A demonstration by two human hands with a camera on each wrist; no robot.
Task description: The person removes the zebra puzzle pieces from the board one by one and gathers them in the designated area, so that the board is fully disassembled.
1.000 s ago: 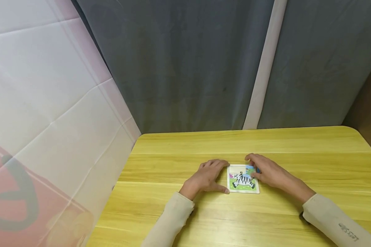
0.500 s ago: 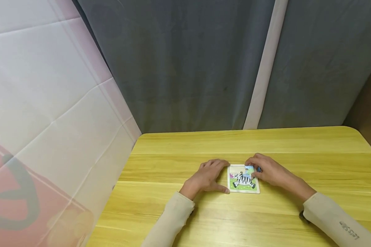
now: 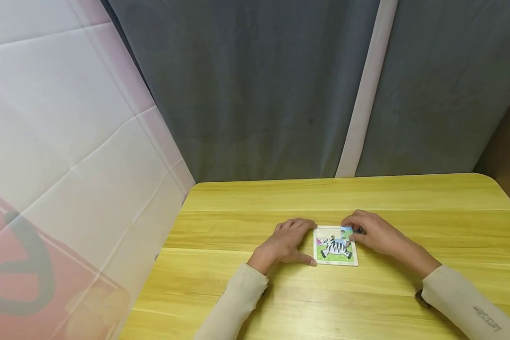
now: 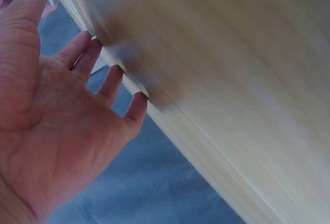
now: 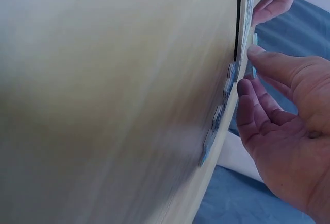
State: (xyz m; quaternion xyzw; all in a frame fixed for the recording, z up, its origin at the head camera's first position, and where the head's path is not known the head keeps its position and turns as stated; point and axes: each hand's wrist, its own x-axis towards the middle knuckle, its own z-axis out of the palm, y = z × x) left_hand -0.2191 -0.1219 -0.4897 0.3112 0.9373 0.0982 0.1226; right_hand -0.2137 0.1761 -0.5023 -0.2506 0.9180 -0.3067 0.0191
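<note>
A square zebra jigsaw puzzle (image 3: 335, 250) with a white border lies flat on the table. Along its left side rests my left hand (image 3: 284, 243), fingers spread, with fingertips by the top corner and thumb by the bottom corner; the left wrist view shows that hand (image 4: 67, 110) with fairly straight fingers on the tabletop. My right hand (image 3: 376, 234) pinches a blue and green puzzle piece (image 3: 346, 232) over the puzzle's upper right corner. Seen from the right wrist, this piece (image 5: 254, 39) stands edge-on between the thumb and fingers of my right hand (image 5: 289, 110), just off the board.
Several loose puzzle pieces (image 5: 209, 139) lie on the table beside the board, mostly hidden behind the right hand in the head view. The yellow wooden table (image 3: 255, 203) ends at a grey curtain (image 3: 259, 94). A pale printed sheet (image 3: 89, 141) hangs at the left.
My right hand has drawn slightly right with the puzzle piece, which has shifted the same way and turned a little. The left hand stays at the puzzle's left side.
</note>
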